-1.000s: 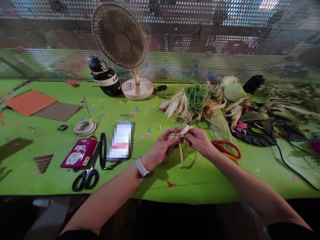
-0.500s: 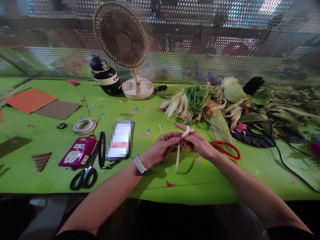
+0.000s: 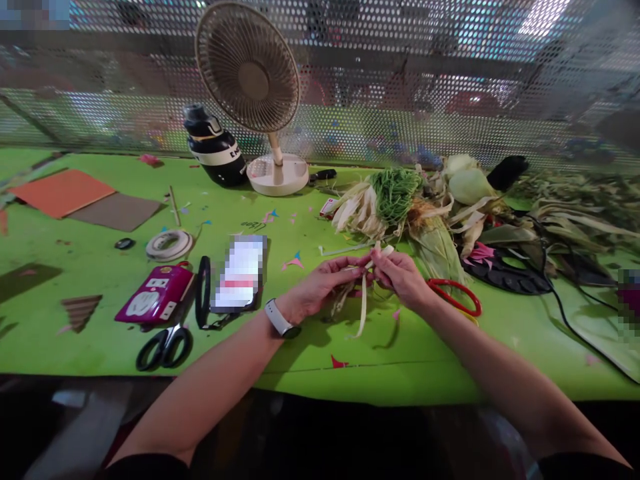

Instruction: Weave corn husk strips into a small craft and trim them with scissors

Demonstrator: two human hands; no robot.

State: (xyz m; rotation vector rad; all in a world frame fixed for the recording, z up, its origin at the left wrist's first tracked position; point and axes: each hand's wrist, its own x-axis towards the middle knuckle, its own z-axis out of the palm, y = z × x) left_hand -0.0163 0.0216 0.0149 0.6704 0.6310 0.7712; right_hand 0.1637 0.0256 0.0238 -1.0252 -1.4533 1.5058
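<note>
Both hands meet above the green table, closed on a pale strip of husk (image 3: 363,303) whose loose end hangs down between them. My left hand (image 3: 327,285), with a watch at the wrist, pinches the strip from the left; thin stringy ends dangle beneath its fingers. My right hand (image 3: 400,277) grips the strip's upper part from the right, fingers pressed together. Just behind the hands lies a heap of dried husks (image 3: 357,210) with a green stringy bundle (image 3: 395,193) on it. Red-handled scissors (image 3: 457,298) rest beside my right wrist.
A fan (image 3: 277,175) and a dark bottle (image 3: 220,157) stand at the back by a perforated metal screen. To the left lie a phone (image 3: 240,273), black scissors (image 3: 164,347), a purple pouch (image 3: 155,293) and a tape roll (image 3: 169,245). A black cable (image 3: 570,327) runs down the right.
My right hand's fingers have closed in around the top of the strip, and the raised left fingertip has come down. The hanging end has shifted slightly right.
</note>
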